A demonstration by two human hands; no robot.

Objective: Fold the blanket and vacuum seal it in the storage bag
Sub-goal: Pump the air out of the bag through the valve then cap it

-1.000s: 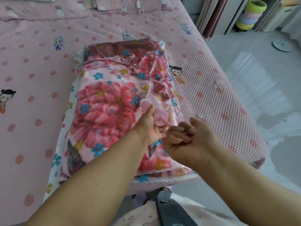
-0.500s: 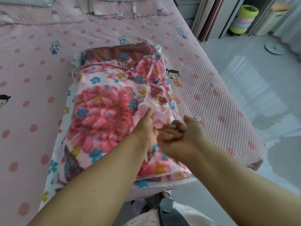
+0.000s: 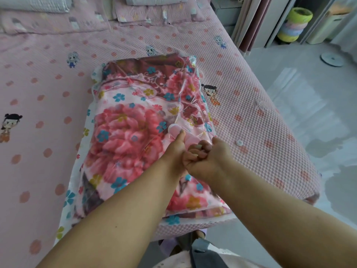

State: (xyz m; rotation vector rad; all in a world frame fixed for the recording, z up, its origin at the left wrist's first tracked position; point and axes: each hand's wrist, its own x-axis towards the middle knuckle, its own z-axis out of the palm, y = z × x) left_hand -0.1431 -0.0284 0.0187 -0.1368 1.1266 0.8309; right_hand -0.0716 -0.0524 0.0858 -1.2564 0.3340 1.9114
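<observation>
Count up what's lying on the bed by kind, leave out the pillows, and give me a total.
Storage bag holding the folded blanket: 1
Pink hand pump on the bag, gripped by the left hand, with the right hand at its near end: 1
Small white cap on the bedspread: 1
Total: 3

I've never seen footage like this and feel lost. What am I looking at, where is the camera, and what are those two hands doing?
No machine here: a person wears a wide-angle camera on the head, looking down at their own arms. On the pink bed lies a clear storage bag with a folded flowered blanket inside. The left hand grips a pink hand pump standing on the bag. The right hand is curled beside it, apparently on the pump's handle, though that part is hidden. A small white cap lies on the bed nearby.
</observation>
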